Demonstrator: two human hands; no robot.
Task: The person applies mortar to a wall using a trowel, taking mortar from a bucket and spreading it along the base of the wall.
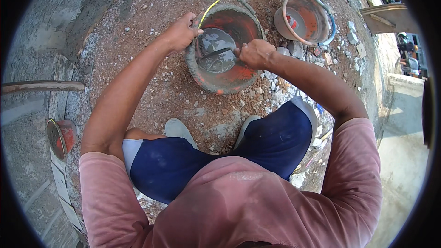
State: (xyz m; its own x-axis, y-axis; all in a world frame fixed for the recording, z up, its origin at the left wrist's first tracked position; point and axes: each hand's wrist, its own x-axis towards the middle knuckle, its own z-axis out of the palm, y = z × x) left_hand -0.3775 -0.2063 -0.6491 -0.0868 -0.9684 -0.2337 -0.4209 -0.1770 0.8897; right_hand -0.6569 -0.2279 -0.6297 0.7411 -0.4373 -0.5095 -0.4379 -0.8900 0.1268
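Passage right of the mortar bucket (240, 22) is being hindered by rubble (296, 49); ground (207, 114) before the shoes (179, 129) is being left open

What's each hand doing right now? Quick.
Left hand: closed on the mortar-smeared bucket, at its rim.
Right hand: closed, holding a dark-bladed tool inside the bucket.

We wore a faded dusty-pink, short-sleeved cloth shirt (216, 218), a darker patch spread over its chest and a pale, whitish mark nearer its hem. We had on dark navy-blue cloth shorts (170, 167) with light grey bands (307, 110) at the leg ends, and pale grey, round-toed footwear (179, 131). Our left hand (182, 32) and right hand (256, 54) were bare.
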